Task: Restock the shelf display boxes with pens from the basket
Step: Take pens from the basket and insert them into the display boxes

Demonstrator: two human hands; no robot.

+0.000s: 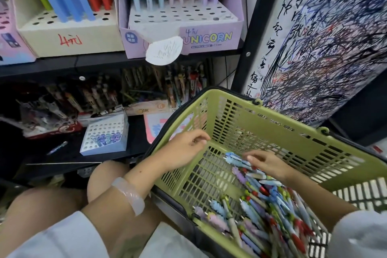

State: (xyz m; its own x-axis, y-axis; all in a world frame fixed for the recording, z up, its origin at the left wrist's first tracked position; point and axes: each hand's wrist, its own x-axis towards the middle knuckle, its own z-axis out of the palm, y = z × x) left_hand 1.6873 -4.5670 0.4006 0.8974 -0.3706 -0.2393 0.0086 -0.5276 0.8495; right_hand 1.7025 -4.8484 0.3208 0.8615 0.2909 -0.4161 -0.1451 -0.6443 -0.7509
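Observation:
A green plastic basket (293, 132) sits tilted at my right, with a heap of blue, purple, green and red pens (270, 211) in its bottom. My right hand (270, 164) reaches into the heap, and its fingertips pinch a light blue pen (235, 158) at the top of the pile. My left hand (184, 150) lies over the basket's left rim with loosely curled fingers and holds nothing. On the upper shelf stands the purple Unicorn display box (209, 37); pastel pens fill its back rows and many front holes are bare. Beside it is a cream display box (69, 37).
On the dark lower shelf stands a small white-and-blue holed box (104, 138) holding a few purple pens, with a loose pen (57, 147) to its left. Crowded pen boxes (146, 86) fill the back. A scribbled test-paper panel (324, 48) stands at right. My knees (100, 184) are below.

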